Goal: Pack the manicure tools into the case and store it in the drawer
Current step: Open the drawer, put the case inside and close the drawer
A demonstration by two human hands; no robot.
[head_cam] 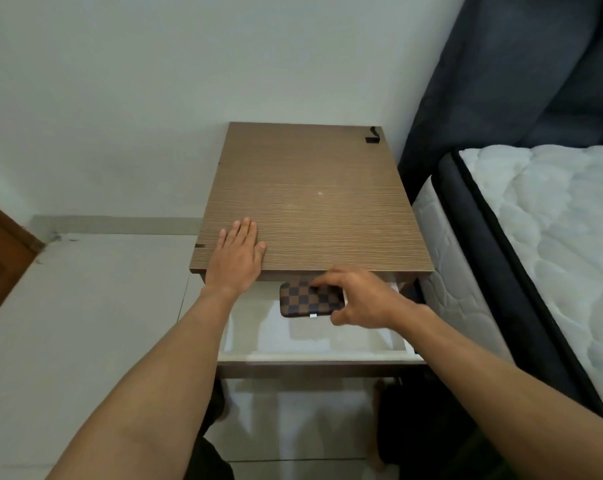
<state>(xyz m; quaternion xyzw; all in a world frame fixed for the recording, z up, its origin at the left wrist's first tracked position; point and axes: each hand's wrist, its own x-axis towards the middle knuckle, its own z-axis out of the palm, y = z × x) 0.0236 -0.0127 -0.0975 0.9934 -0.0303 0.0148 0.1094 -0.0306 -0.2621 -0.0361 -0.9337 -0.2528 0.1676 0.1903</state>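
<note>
The checkered brown case [309, 300] hangs closed over the open drawer [313, 356], its far edge tucked under the bench [310, 195] top. My right grip [357, 297] pinches the case, fingers on top and thumb at its near edge. My left grip [237, 252] lies spread flat on the bench's front left corner. A mattress [535, 244] sits just to the right

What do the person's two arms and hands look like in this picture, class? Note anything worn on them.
Both forearms are bare as far as the picture shows: no sleeve reaches into view. The left hand and the right hand wear no gloves, and no ring, watch or bracelet can be seen on either wrist or on the visible fingers. No markings or bandages show.
</note>
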